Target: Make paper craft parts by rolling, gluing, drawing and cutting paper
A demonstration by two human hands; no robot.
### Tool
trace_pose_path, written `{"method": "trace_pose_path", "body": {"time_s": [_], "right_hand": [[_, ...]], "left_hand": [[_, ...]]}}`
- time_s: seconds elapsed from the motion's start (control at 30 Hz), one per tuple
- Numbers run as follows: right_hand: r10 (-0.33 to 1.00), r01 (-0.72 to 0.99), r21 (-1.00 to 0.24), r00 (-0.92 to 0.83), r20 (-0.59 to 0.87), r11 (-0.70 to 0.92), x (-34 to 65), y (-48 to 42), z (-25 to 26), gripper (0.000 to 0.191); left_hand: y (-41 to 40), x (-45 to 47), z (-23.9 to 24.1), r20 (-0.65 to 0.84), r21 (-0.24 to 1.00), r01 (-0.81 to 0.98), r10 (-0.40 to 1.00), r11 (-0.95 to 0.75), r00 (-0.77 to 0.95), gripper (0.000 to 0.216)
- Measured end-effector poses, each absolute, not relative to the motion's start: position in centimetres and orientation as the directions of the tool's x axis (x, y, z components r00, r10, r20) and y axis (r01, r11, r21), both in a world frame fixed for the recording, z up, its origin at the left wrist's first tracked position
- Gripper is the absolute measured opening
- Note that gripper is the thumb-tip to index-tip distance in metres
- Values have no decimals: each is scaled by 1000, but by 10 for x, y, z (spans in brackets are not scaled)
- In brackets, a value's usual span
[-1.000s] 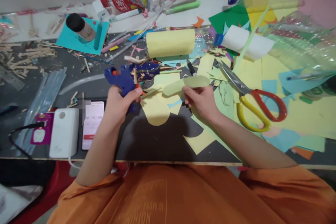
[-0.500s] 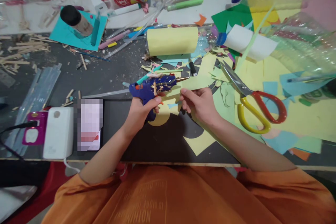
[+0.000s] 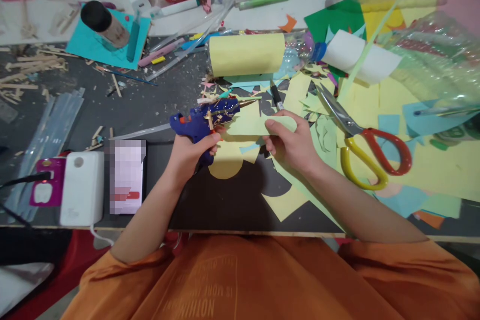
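My left hand (image 3: 191, 157) is wrapped around the handle of a blue hot glue gun (image 3: 206, 120), whose nozzle points right and slightly up. Wood splinters and dried glue cling to its barrel, and a clear glue stick (image 3: 144, 132) juts from its back. Between thumb and fingers, my right hand (image 3: 290, 140) pinches a pale green piece of paper (image 3: 247, 124) just below the nozzle. Whether nozzle and paper touch, I cannot tell. Beyond both hands lies a clear plastic bottle (image 3: 296, 52) wrapped in a yellow paper sleeve (image 3: 247, 54).
Large scissors (image 3: 362, 145) with red and yellow handles lie right of my right hand. A phone (image 3: 127, 175), a white power bank (image 3: 82, 187) and glue sticks (image 3: 52, 130) are at left. Paper scraps (image 3: 288, 202) spread around; a black marker (image 3: 276, 94) lies beyond my right hand.
The glue gun in my left hand has shifted left and slightly up. My right hand has turned, and the pale green paper in it now shows flatter, stretching left under the nozzle.
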State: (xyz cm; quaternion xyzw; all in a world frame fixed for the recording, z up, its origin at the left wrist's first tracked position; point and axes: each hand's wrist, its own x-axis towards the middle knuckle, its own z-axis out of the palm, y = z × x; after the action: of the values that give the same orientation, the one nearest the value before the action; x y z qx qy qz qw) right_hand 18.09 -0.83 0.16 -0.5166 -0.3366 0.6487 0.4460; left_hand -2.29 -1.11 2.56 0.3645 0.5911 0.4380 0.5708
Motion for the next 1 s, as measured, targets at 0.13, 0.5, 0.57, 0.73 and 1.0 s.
{"method": "trace_pose_path", "body": {"time_s": [0.13,0.5,0.57,0.73,1.0], "right_hand": [[937,-127,-931,39,-348,-341,184,-6,7,25],[954,-49,-958,89,-286,-282,180,-3,5,14],[949,-74,-951,71,-306,-301,181,-1,5,19],[937,-84,-934,22,-350,-347,184,-1,3,24],[941,-98,-937,0,-338,-336,184,-2,1,21]], "left_hand": [[-6,-35,25,-318,947,38,947,320,-43,24],[-6,-45,38,-391,883,308,919,355,59,27],[-6,-46,35,-437,845,370,897,386,61,30],[-5,-46,28,-418,810,445,908,383,-20,32],[-4,-36,35,-361,782,527,931,333,-51,18]]}}
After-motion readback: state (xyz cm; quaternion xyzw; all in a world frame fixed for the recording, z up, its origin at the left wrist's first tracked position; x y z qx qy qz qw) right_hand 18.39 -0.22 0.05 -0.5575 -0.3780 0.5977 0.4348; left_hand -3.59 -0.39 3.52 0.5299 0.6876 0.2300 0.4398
